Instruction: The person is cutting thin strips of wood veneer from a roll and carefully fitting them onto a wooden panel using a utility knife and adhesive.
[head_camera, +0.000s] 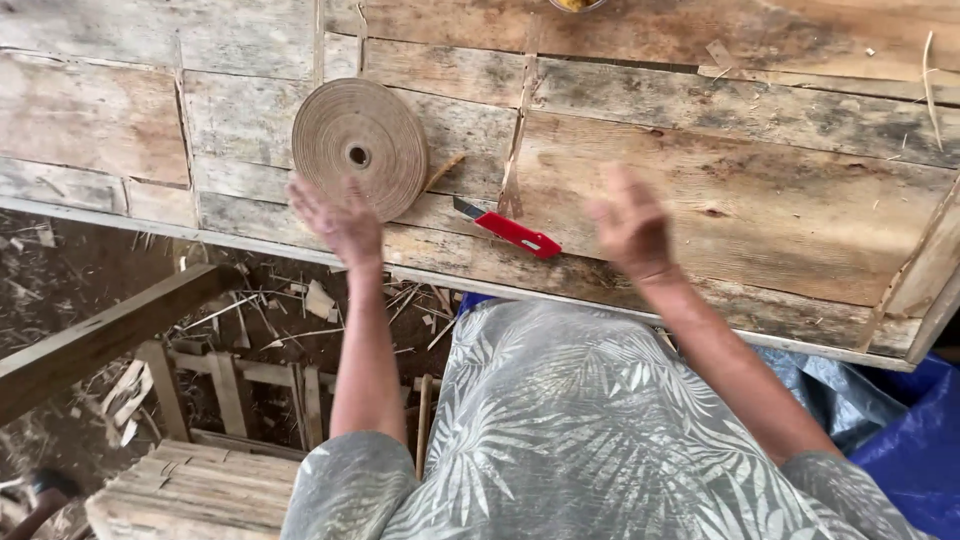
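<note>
Hands: left hand (338, 222) spread, touching strip roll (359, 148); right hand (630, 225) empty, beyond knife (510, 230). Roll likely light, stiff; grip rim.

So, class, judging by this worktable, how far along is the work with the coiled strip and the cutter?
Done: the tan wound coil of flat strip sits fully rolled on the weathered plank table, with a loose thin sliver beside it. In hand: nothing; the left hand hovers open by the coil, the right hand open too. Left: the red-handled utility knife lies untouched between them.
</note>
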